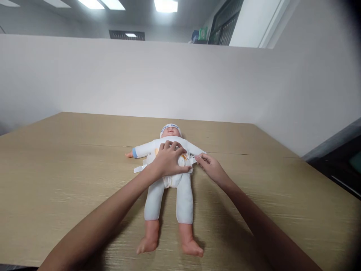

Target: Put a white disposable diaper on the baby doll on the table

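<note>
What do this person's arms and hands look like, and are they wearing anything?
The left hand and right hand are bare, with slim fingers and no gloves, rings or watch that I can see. No sleeves show on the forearms.

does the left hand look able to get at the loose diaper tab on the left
Probably yes: nothing covers the loose tab, and the left hand rests close by, though it would likely have to leave the diaper.

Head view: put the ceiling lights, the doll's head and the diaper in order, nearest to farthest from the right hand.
From the right hand:
1. Diaper, immediately left.
2. Doll's head, beyond the diaper, leftward.
3. Ceiling lights, at the view's top.
</note>
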Motion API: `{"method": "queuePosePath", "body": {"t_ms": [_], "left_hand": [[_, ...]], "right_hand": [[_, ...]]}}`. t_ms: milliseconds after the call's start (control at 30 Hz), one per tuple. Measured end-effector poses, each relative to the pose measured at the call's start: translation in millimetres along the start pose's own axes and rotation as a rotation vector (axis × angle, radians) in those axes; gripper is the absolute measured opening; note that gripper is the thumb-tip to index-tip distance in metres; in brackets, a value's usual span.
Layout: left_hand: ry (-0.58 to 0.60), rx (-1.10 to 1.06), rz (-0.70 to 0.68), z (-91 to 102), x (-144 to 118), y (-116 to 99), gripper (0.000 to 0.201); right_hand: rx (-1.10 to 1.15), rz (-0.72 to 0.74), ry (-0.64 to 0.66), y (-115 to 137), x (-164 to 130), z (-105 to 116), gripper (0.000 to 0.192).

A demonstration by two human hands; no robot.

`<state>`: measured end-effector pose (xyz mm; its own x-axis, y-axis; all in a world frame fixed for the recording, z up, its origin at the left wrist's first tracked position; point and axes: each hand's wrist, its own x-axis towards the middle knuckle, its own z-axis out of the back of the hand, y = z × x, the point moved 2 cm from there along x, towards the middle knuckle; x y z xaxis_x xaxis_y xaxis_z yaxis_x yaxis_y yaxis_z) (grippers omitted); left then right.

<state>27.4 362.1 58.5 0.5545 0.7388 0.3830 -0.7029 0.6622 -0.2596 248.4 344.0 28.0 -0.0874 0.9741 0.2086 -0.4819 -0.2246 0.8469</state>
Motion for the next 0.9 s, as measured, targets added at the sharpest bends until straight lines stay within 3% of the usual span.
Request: {"method": "queuePosePath", "body": {"t_ms": [267, 433, 600, 667, 733, 833, 900], "left_hand": [[-0.017, -0.020, -0.002, -1.9, 0.4, 1.6, 0.054], [-0.003, -0.086, 0.001, -4.6, 1.1, 6.9, 0.055], [0.001, -0.407, 0.021, 7.1, -3.3, 18.8, 0.052], [-0.070, -0.597, 0.026, 12.9, -13.3, 29.0, 0.044], [-0.187, -0.654, 0.049, 15.6, -30.1, 44.2, 0.038], [-0.295, -0.497, 0.114, 11.8, -62.7, 72.6, 0.033], [-0.270, -0.371, 0.142, 6.7, -82.4, 90.6, 0.033]], "right_hand": [[-0.054, 0.073, -0.027, 23.8, 19.7, -38.6, 0.038], [-0.050, 0.261, -0.114, 23.4, -9.8, -39.6, 0.034], [-0.203, 0.445, -0.006, 21.2, -36.9, -40.0, 0.047], [-0.259, 0.474, 0.027, 19.0, -39.2, -39.4, 0.051], [-0.304, 0.495, 0.038, 17.2, -38.3, -37.8, 0.053], [-0.358, 0.516, 0.031, 16.2, -35.6, -34.9, 0.053], [-0.381, 0.523, 0.020, 17.5, -34.4, -33.9, 0.052]]}}
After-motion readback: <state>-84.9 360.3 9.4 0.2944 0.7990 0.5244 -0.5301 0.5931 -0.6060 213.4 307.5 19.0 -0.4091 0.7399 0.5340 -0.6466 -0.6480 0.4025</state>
